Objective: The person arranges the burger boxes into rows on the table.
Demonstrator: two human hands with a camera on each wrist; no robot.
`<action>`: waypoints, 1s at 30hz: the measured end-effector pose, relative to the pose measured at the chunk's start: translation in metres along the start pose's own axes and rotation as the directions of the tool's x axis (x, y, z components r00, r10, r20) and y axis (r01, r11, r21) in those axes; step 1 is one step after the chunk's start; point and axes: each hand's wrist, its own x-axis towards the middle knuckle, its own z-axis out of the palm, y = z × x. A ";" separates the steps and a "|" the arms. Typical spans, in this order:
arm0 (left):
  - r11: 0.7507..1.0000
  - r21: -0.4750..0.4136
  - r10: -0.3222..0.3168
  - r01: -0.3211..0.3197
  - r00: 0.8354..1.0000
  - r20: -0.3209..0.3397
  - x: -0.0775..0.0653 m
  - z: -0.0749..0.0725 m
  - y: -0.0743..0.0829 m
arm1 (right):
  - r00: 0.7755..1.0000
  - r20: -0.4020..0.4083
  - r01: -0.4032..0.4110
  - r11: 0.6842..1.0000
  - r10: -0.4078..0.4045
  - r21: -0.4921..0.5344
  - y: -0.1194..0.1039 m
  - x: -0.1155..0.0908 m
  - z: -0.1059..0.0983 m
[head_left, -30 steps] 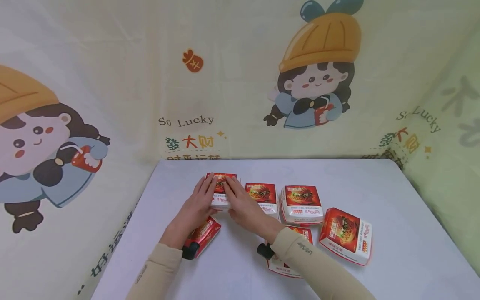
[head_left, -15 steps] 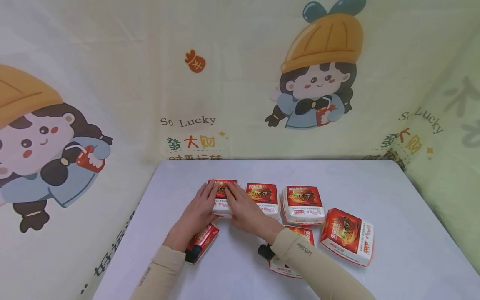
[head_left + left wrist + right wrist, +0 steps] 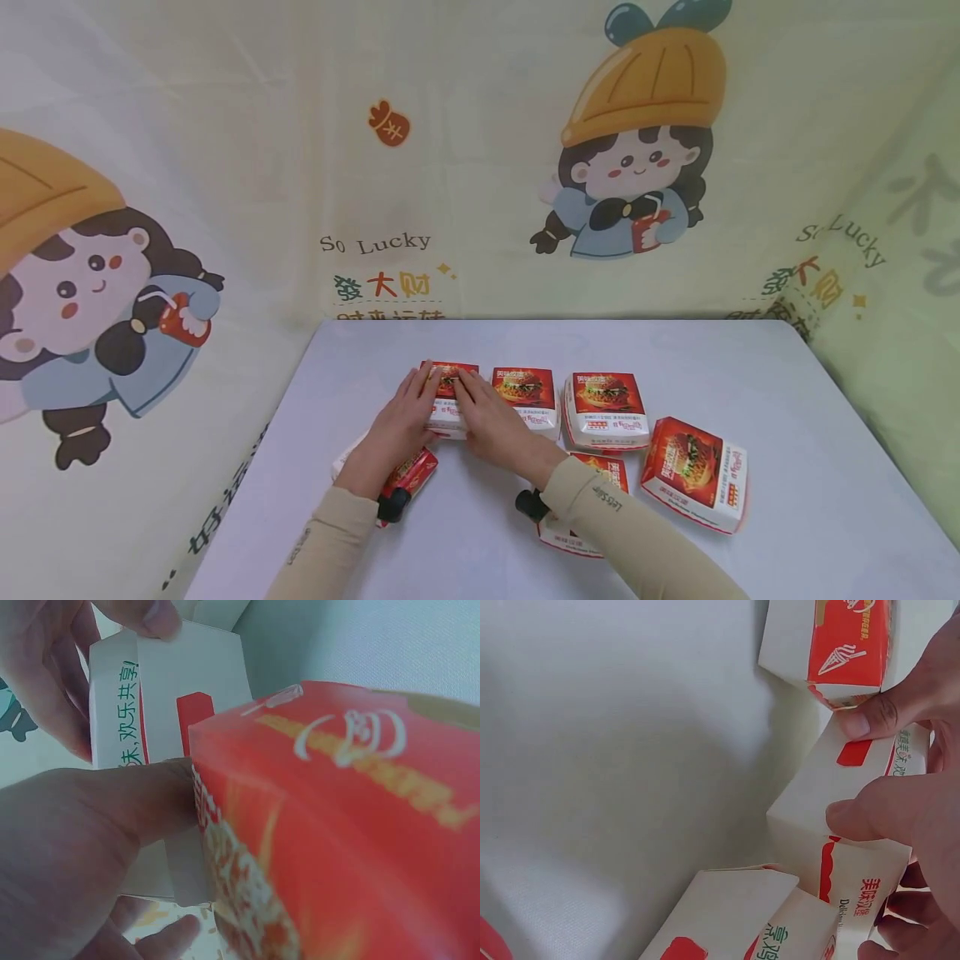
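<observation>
**Two-handed hold on a hamburger box (image 3: 446,411) at the row's left end**

The box stands at the back left of the white table (image 3: 465,542), printed top upward. The left hand (image 3: 397,429) and the right hand (image 3: 495,417) both grip it: in the wrist views the two thumbs press its near wall, while in the head view fingers lie over its top. Taking it from both sides probably keeps the light card square and spreads the pressure; how far the fingertips reach down the far wall cannot be told.

Just beside it on the right is the second hamburger box (image 3: 525,390), then the third hamburger box (image 3: 607,400). All three have their pictures turned the same way, toward the person, so they read as a deliberate row.

The others lie less orderly. The angled hamburger box (image 3: 693,475) sits at the right, askew to the row. A partly hidden hamburger box (image 3: 600,467) lies beneath the right sleeve (image 3: 622,525) in view, and a red-sided box (image 3: 415,475) shows under the left wrist, apparently because the arms reach over them to the back row.
</observation>
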 end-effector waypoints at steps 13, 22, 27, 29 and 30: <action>0.997 -0.055 -0.052 0.054 0.998 0.037 -0.007 0.000 0.000 | 1.000 0.003 -0.020 0.999 0.020 -0.050 0.000 0.001 0.005; 0.998 -0.048 -0.044 0.044 0.999 -0.001 -0.010 0.000 -0.001 | 0.998 -0.051 -0.046 0.995 0.041 -0.090 0.001 -0.005 0.002; 0.998 -0.054 -0.034 0.034 0.999 -0.004 -0.012 0.001 0.000 | 0.995 -0.044 -0.095 0.993 0.092 -0.073 0.004 -0.009 0.002; 0.998 -0.053 -0.041 0.041 0.999 0.001 -0.012 0.001 0.001 | 0.996 -0.046 -0.078 0.994 0.075 -0.076 0.004 -0.010 0.002; 0.998 -0.054 -0.041 0.041 0.999 -0.002 -0.012 0.002 0.001 | 0.997 -0.047 -0.071 0.995 0.068 -0.075 0.005 -0.011 0.002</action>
